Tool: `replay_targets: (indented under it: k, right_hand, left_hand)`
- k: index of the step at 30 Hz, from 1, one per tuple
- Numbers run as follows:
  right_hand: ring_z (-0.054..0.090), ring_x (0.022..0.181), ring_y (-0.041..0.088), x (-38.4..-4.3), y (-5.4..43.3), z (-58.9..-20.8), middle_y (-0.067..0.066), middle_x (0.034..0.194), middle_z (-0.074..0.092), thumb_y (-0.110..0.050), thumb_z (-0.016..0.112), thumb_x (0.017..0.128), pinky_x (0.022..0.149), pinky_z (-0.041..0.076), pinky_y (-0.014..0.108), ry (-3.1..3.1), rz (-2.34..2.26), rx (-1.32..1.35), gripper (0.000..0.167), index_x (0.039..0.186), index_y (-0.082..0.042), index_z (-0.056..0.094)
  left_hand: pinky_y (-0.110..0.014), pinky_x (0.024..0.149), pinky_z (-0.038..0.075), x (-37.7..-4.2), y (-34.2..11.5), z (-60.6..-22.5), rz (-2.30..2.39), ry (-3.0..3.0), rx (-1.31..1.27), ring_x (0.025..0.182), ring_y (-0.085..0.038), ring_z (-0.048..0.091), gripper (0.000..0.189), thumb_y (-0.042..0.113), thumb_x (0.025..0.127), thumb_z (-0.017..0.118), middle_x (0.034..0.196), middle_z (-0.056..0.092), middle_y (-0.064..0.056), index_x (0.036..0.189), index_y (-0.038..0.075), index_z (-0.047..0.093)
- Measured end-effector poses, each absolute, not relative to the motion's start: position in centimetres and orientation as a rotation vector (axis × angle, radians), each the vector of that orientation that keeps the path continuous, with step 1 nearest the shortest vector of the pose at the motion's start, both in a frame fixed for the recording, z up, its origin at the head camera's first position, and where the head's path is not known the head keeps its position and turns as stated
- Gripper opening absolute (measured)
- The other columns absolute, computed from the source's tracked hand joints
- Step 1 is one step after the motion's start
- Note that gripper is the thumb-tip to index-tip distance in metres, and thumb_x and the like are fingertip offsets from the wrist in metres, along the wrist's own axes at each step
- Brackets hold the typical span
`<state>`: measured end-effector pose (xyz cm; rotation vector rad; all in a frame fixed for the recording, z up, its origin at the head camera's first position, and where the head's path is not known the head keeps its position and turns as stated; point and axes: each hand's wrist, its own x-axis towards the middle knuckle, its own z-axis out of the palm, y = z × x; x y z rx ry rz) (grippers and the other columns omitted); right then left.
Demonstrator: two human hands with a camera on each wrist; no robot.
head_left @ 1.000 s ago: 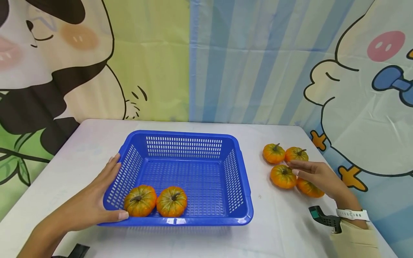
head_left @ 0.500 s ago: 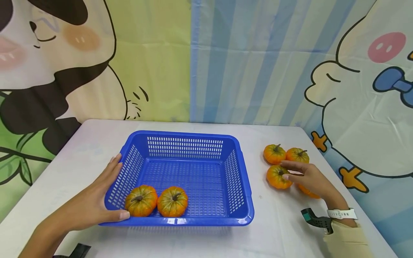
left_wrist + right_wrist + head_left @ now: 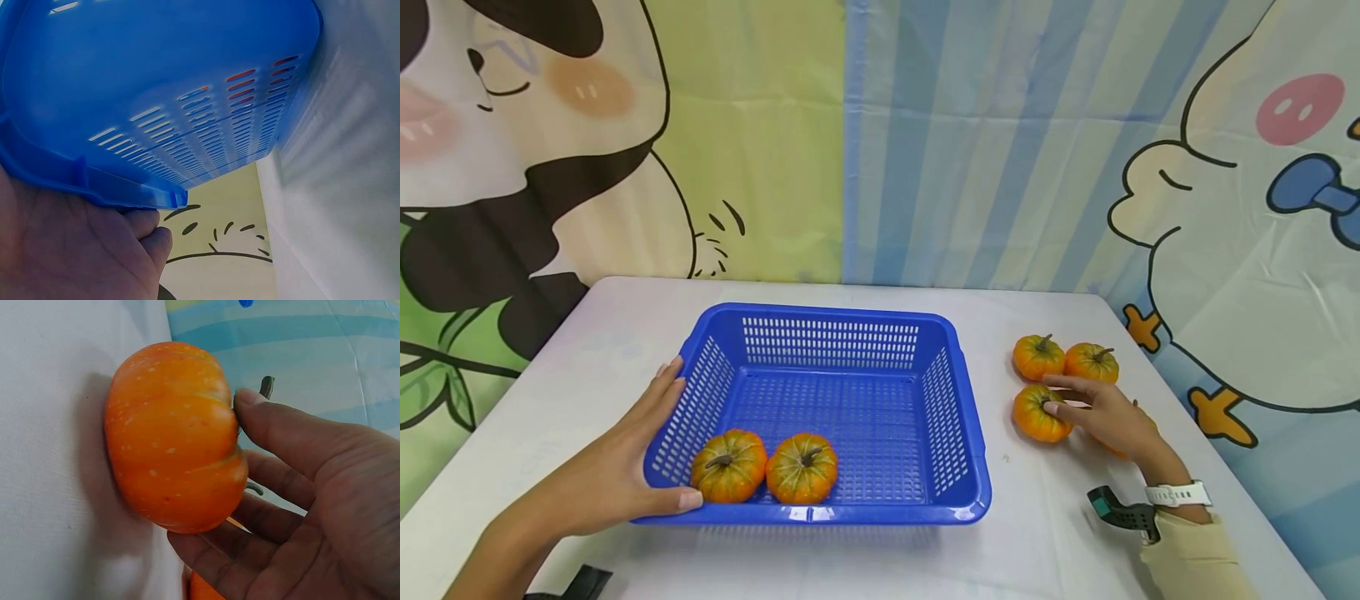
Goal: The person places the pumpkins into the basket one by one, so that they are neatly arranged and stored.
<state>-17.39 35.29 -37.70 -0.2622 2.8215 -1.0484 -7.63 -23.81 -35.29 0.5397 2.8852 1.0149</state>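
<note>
My left hand (image 3: pixel 613 479) holds the left side of a blue plastic basket (image 3: pixel 895 514), thumb over the front rim and fingers along the left rim. In the left wrist view, fingertips sit against the underside of the rim of the basket (image 3: pixel 156 56). Two small orange pumpkins, one left (image 3: pixel 728 467) and one right (image 3: pixel 802 469), lie inside at the front left. Over on the right, my right hand (image 3: pixel 1108 417) grips another small pumpkin (image 3: pixel 1033 415), which stands on the table. The right wrist view has the thumb by the stem of this pumpkin (image 3: pixel 175 437) and fingers along its side.
Two more pumpkins, a left one (image 3: pixel 1037 357) and a right one (image 3: pixel 1092 362), sit just behind the right hand. Another pumpkin (image 3: pixel 1111 450) is mostly hidden beneath that hand. A patterned cloth (image 3: pixel 925 150) hangs behind the white table (image 3: pixel 1000 533).
My right hand has moved left, and the pumpkin at its fingers has shifted left away from the pumpkin beneath the hand. The left hand and basket keep their places.
</note>
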Motion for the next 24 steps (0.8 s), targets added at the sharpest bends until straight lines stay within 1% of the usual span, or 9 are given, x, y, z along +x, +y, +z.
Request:
replay_targets:
  k: [5, 8, 10, 14, 15, 18, 20, 21, 24]
  right_hand:
    - [0.052, 0.117, 0.045, -17.3, 35.0, -38.0, 0.021, 0.133, 0.056, -0.041, 0.066, 0.092, 0.084, 0.055, 0.044, 2.822, -1.012, -0.242, 0.059, 0.136, -0.003, 0.056]
    - [0.052, 0.116, 0.045, -17.3, 34.8, -37.9, 0.021, 0.132, 0.056, -0.04, 0.067, 0.091, 0.08, 0.056, 0.04, 2.802, -1.018, -0.247, 0.06, 0.137, -0.004, 0.056]
    - [0.053, 0.116, 0.044, -17.2, 34.7, -37.9, 0.02, 0.132, 0.057, -0.04, 0.067, 0.091, 0.079, 0.056, 0.039, 2.792, -1.017, -0.263, 0.059, 0.137, -0.005, 0.056]
    - [0.054, 0.111, 0.038, -17.3, 34.6, -38.0, 0.017, 0.13, 0.058, -0.036, 0.068, 0.091, 0.079, 0.055, 0.038, 2.765, -1.037, -0.323, 0.056, 0.138, -0.007, 0.055]
    - [0.054, 0.108, 0.036, -17.3, 34.5, -38.1, 0.016, 0.128, 0.059, -0.035, 0.068, 0.092, 0.078, 0.054, 0.036, 2.761, -1.039, -0.34, 0.056, 0.138, -0.007, 0.055]
    - [0.052, 0.098, 0.03, -17.4, 34.3, -38.3, 0.012, 0.119, 0.06, -0.033, 0.068, 0.092, 0.066, 0.05, 0.03, 2.738, -1.069, -0.362, 0.054, 0.138, -0.007, 0.055]
    - [0.05, 0.094, 0.028, -17.4, 34.2, -38.4, 0.01, 0.114, 0.06, -0.033, 0.068, 0.092, 0.061, 0.047, 0.029, 2.736, -1.079, -0.368, 0.054, 0.138, -0.007, 0.055]
    - [0.05, 0.094, 0.028, -17.4, 34.2, -38.4, 0.009, 0.113, 0.06, -0.033, 0.068, 0.092, 0.06, 0.047, 0.028, 2.739, -1.083, -0.367, 0.054, 0.138, -0.007, 0.056]
    - [0.051, 0.095, 0.028, -17.4, 34.0, -38.4, 0.009, 0.116, 0.062, -0.033, 0.067, 0.093, 0.064, 0.048, 0.028, 2.757, -1.079, -0.371, 0.053, 0.137, -0.006, 0.056]
  left_hand:
    - [-0.08, 0.088, 0.027, -7.6, -23.8, -35.2, 1.009, 2.885, 0.535, 0.145, -0.042, 0.001, 0.124, 0.045, 0.071, 0.081, 0.161, -0.015, 0.003, 0.156, 0.021, -0.007]
    - [-0.08, 0.088, 0.027, -7.6, -23.8, -35.2, 1.007, 2.885, 0.536, 0.145, -0.042, 0.0, 0.125, 0.045, 0.071, 0.081, 0.161, -0.015, 0.003, 0.156, 0.021, -0.007]
    - [-0.08, 0.088, 0.027, -7.6, -23.8, -35.2, 1.005, 2.886, 0.535, 0.145, -0.042, 0.0, 0.125, 0.045, 0.071, 0.081, 0.162, -0.015, 0.002, 0.156, 0.021, -0.007]
    - [-0.08, 0.088, 0.027, -7.7, -23.8, -35.3, 0.998, 2.889, 0.529, 0.145, -0.042, 0.0, 0.125, 0.046, 0.071, 0.08, 0.162, -0.015, 0.001, 0.156, 0.021, -0.007]
    - [-0.08, 0.088, 0.028, -7.7, -23.8, -35.3, 0.995, 2.89, 0.528, 0.145, -0.042, 0.0, 0.125, 0.047, 0.071, 0.08, 0.162, -0.015, 0.002, 0.156, 0.021, -0.007]
    - [-0.08, 0.088, 0.028, -7.6, -23.8, -35.3, 0.995, 2.89, 0.524, 0.145, -0.042, 0.0, 0.125, 0.047, 0.071, 0.08, 0.161, -0.015, 0.002, 0.156, 0.021, -0.007]
    - [-0.08, 0.088, 0.027, -7.6, -23.8, -35.3, 0.996, 2.89, 0.524, 0.145, -0.042, 0.0, 0.125, 0.047, 0.071, 0.08, 0.161, -0.015, 0.003, 0.156, 0.021, -0.007]
    - [-0.08, 0.088, 0.027, -7.6, -23.8, -35.3, 0.997, 2.89, 0.524, 0.145, -0.042, 0.0, 0.125, 0.046, 0.071, 0.08, 0.161, -0.015, 0.003, 0.156, 0.021, -0.007]
    - [-0.08, 0.087, 0.027, -7.6, -23.8, -35.3, 0.998, 2.89, 0.523, 0.145, -0.042, -0.001, 0.125, 0.046, 0.071, 0.08, 0.161, -0.015, 0.003, 0.156, 0.021, -0.007]
